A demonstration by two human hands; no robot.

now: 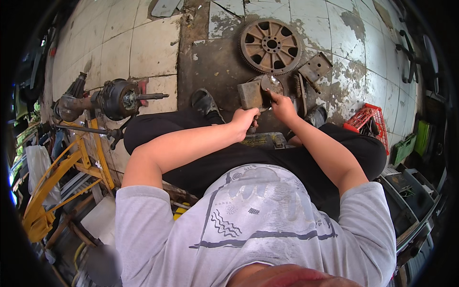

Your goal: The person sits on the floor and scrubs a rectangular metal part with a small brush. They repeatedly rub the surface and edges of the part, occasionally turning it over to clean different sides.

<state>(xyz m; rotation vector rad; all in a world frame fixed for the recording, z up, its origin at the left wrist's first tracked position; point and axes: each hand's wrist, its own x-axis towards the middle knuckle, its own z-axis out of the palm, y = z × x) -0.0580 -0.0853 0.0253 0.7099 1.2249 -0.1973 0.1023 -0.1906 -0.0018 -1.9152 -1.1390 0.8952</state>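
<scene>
My left hand (pixel 245 120) is closed around a piece, perhaps a handle, below a worn rectangular metal block (pixel 250 95). Close to its right, my right hand (pixel 282 106) holds a small rounded flat piece (pixel 267 83) with the index finger extended along it. Both hands are over a shallow round metal dish or cover (pixel 277 86) on the floor. Just beyond lies a large rusty ring-toothed flywheel (pixel 271 43). My fingers hide much of what they grip.
A drilled metal bracket (pixel 315 68) lies right of the flywheel. A red plastic basket (pixel 365 120) with tools stands by my right knee. At left is an axle and brake drum assembly (pixel 116 98) near a yellow metal frame (pixel 84 154). A black case (pixel 263 140) lies between my legs.
</scene>
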